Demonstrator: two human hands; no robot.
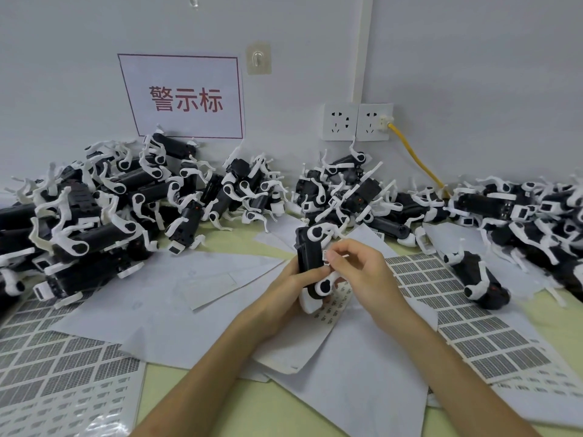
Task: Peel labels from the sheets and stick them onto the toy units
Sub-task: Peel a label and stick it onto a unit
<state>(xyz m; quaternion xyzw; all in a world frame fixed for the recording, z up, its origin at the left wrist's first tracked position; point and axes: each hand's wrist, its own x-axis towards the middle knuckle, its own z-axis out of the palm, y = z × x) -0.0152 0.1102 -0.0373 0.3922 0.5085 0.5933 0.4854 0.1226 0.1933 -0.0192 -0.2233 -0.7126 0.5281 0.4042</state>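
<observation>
1. I see the left hand (284, 288) near the middle of the tabletop (277, 402). Its fingers are curled round a black-and-white toy unit (310, 257), which it holds upright above the papers.
2. The right hand (356, 272) comes in from the right. Thumb and forefinger pinch a small white label (326, 256) narrowly, right at the unit's black side. I cannot tell whether the label is stuck down yet.
3. Under the hands lie overlapping blank backing sheets (176, 294), spread across the middle of the tabletop.
4. A label sheet (457, 310) with rows of grey printed rectangles lies towards the right edge. A second label sheet (63, 357) sits at the near left corner.
5. One lone toy (476, 279) lies on its side at the far end of the right-hand sheet.
6. Along the back edge the toys are heaped against the wall — a big left pile (94, 209), a middle pile (340, 190) and a right pile (520, 209).
7. On the wall behind hang a red-bordered sign (183, 96), a clear hook (258, 58) and two sockets (356, 121) — a yellow cable (416, 156) runs from the right one down behind the toys.
</observation>
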